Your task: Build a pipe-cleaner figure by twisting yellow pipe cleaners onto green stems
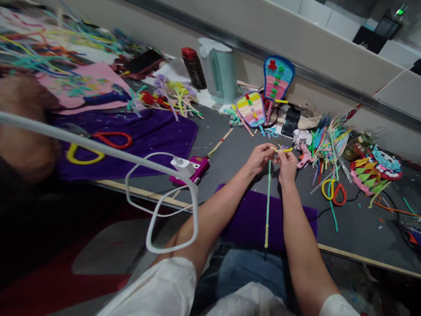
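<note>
My left hand (261,158) and my right hand (287,166) are close together above the grey table, fingers pinched on a yellow pipe cleaner (287,150). Its end sticks out past my right fingers. From between the hands a long green pipe cleaner (269,188) with a twisted yellow lower end hangs down over a purple cloth (253,215). Just beyond my hands lie a yellow and pink fan-shaped piece (251,109) and a blue and pink one (278,79). A pink glue gun (305,156) is right of my right hand.
Scissors (333,192) and a pile of pipe cleaners (332,140) lie at the right. A magenta power strip (197,169) with a white cable (154,210) sits left. Behind stand a kettle (222,72) and a bottle (194,68). Another person's blurred arm (26,131) is far left.
</note>
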Action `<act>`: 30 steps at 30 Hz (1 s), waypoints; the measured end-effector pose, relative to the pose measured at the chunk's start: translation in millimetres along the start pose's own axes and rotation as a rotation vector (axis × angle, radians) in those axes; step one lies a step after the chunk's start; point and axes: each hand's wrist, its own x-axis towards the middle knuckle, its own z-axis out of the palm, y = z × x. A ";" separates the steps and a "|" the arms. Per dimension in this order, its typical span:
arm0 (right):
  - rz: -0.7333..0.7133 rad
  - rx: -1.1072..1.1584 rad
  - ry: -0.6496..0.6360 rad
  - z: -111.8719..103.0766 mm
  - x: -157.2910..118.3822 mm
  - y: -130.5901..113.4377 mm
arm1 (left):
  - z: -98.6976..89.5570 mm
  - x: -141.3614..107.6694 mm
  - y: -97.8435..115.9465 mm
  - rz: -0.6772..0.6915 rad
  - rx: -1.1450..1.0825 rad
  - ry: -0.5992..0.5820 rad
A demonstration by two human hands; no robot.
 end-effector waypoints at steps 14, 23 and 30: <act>-0.395 -0.661 0.077 -5.8 -10.8 -0.8 | 11.5 -2.7 -1.8 0.040 0.105 0.127; -0.108 -0.269 -0.017 -3.4 -9.0 -2.9 | 9.8 -4.4 8.2 -0.026 0.052 0.067; -0.037 -0.128 -0.035 -5.7 -6.0 -2.8 | 1.9 -6.9 17.6 0.010 0.168 -0.075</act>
